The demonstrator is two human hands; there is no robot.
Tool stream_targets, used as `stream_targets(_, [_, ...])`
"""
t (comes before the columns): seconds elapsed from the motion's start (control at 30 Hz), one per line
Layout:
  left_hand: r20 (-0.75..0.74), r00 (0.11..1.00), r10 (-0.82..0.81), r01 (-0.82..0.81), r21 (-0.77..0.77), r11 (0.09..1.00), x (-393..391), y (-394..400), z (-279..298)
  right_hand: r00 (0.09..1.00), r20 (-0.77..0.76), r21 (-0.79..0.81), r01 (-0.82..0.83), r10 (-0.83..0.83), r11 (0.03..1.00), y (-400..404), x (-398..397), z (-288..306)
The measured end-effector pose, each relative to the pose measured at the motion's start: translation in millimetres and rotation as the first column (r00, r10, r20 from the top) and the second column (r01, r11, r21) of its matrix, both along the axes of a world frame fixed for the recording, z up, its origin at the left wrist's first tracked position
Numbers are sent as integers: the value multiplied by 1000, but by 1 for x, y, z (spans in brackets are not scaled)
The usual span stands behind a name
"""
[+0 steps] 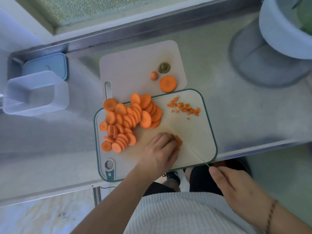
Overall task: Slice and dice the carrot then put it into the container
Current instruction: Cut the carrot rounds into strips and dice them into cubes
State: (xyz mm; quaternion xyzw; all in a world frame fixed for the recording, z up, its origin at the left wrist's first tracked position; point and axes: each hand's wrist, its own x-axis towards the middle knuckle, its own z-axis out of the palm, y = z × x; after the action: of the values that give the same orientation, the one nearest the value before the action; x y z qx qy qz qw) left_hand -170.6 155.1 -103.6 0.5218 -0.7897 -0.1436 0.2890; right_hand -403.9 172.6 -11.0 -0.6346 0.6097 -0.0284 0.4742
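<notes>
A pile of orange carrot slices [130, 119] covers the left half of the green-rimmed cutting board [200, 132]. A small heap of diced carrot [184, 107] lies at its far right. My left hand [160, 149] holds down a few carrot pieces [178, 141] with curled fingers near the board's middle. My right hand [234, 186] grips the knife; its thin blade [194, 151] runs edge-on up to the held pieces. The clear plastic container [36, 93] stands empty at the far left.
A second pale board [131, 68] lies behind, bearing one carrot slice [168, 83], a tip [154, 76] and the stem end [163, 67]. A blue lid [45, 66] rests behind the container. A white pot [280, 32] stands at the back right. The steel counter's front edge runs just beneath the board.
</notes>
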Motion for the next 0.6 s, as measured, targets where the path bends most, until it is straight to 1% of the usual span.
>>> stream_targets(0.17, [-63,998,-2,0,-33,999,-3,-1,-9,995,-83,59,-52,57,997,10,-6,4])
stream_targets(0.37, [-136,990,28,-32,-25,999,-8,0,-13,991,-112,62,-66,73,996,14,-11,3])
stream_targets(0.5, [-144,989,38,-41,-19,999,-11,-1,-14,981,-150,76,-112,123,991,12,-8,4])
stream_targets(0.6, [-152,988,29,-30,-4,1000,-10,-1,-16,973,-162,121,-144,163,982,7,-2,2])
